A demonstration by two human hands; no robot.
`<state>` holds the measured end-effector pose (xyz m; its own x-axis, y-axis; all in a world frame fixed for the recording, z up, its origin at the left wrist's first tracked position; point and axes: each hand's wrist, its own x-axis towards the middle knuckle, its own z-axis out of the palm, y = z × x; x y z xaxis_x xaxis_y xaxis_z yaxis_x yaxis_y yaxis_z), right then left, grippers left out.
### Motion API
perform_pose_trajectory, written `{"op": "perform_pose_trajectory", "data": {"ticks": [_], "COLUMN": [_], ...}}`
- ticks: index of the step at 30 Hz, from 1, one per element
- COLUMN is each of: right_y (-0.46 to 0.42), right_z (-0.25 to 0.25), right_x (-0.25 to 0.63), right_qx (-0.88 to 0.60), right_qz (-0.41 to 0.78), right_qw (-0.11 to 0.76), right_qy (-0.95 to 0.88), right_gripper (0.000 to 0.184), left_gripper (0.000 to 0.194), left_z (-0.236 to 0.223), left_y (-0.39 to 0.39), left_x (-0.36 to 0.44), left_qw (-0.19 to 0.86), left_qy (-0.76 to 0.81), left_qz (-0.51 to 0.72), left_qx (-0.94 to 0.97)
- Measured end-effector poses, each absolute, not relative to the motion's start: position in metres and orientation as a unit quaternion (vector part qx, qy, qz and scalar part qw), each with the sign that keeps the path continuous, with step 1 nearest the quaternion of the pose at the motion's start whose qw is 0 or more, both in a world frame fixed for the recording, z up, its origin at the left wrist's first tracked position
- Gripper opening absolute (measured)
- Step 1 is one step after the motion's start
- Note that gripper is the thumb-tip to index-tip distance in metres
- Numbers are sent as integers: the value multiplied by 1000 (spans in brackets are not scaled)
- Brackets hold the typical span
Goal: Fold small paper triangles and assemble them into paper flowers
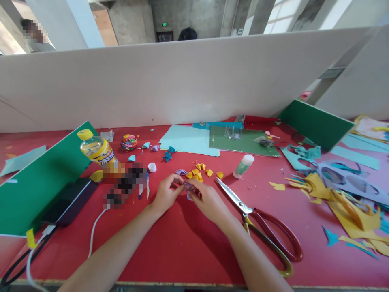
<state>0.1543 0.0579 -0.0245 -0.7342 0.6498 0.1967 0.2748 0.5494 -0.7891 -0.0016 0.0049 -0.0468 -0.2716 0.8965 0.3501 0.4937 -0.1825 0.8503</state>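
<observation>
Between the fingertips of both hands is a small folded piece of purple paper (189,190), partly hidden by the fingers. My left hand (167,192) pinches its left side, and my right hand (206,198) grips the right side. Just beyond the fingers lie several small folded yellow paper pieces (195,175) and a purple folded piece (181,172). To the right of my right hand rest large scissors (243,207) with red and yellowish handles, their blades slightly apart. A glue stick (243,166) with a white cap stands behind the scissors.
A yellow-capped bottle (97,148), a dark power bank (71,200) with cables, and a green divider (45,178) are at left. Light blue paper sheets (188,140) and a green packet (243,142) lie at the back. Paper scraps (343,207) cover the right side.
</observation>
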Motion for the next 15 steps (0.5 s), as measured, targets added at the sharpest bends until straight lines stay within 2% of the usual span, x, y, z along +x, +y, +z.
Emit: {"op": "perform_pose_trajectory", "data": {"ticks": [4, 8, 15], "right_y": [57, 60, 63], "right_z": [-23, -26, -28], "right_x": [154, 154, 156], "right_qx": [-283, -330, -354], "right_qz": [389, 397, 394], "right_qw": [230, 271, 303], "right_qy": [-846, -812, -792], "right_gripper": [31, 40, 32], "left_gripper": [11, 10, 16], "left_z": [-44, -41, -35], "left_y": [5, 5, 6], "left_x": [-3, -3, 1], "left_qw": [183, 193, 190], "left_qy": [573, 579, 593], "left_qz": [531, 548, 556], "left_qx": [597, 572, 550]}}
